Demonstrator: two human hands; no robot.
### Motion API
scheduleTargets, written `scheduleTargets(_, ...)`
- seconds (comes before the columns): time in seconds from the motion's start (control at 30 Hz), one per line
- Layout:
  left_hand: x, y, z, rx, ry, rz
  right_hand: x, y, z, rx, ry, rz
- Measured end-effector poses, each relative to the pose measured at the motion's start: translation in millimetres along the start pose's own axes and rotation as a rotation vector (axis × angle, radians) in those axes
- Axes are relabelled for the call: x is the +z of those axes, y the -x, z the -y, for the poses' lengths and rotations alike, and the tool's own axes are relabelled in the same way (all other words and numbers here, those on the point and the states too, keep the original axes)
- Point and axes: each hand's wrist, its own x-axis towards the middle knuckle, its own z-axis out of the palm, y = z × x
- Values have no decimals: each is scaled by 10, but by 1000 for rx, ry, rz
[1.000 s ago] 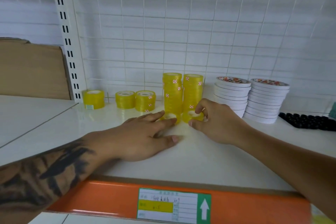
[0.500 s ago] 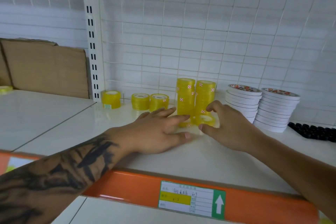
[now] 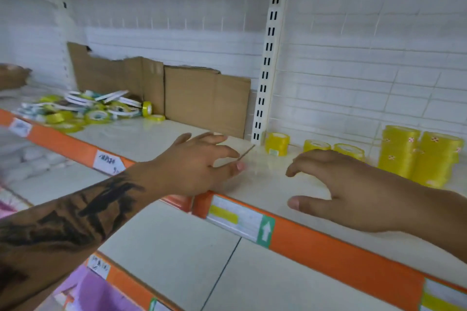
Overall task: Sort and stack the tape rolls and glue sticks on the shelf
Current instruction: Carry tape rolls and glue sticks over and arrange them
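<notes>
Two tall stacks of yellow tape rolls [image 3: 419, 156] stand at the right of the white shelf [image 3: 141, 139]. Three single yellow rolls [image 3: 276, 144] sit to their left by the upright post. A jumbled pile of yellow and white tape rolls [image 3: 83, 108] lies at the far left of the shelf. My left hand [image 3: 194, 164] hovers over the shelf's front edge with fingers spread, holding nothing. My right hand [image 3: 353, 189] hangs above the shelf just left of the stacks, fingers loosely curled and empty.
Torn cardboard sheets [image 3: 202, 98] lean against the white grid back wall. A slotted white post [image 3: 267, 68] divides the shelf bays. An orange price rail [image 3: 328, 255] with labels runs along the front edge. A lower white shelf [image 3: 202, 272] lies beneath.
My view has swung left, bringing the jumbled pile into sight. Both hands have left the yellow stacks and moved left; the right hand no longer touches the roll at the stack's foot.
</notes>
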Motion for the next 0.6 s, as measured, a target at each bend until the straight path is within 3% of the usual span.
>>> scheduleTargets(0.3, -460, -83, 2258, -207, -48, -28, 357, -2108, 1135, -18, -182, 82)
scheduleTargets(0.6, -605, -955, 3726, -62, -358, -70, 718, -3772, 1559, 144, -246, 94)
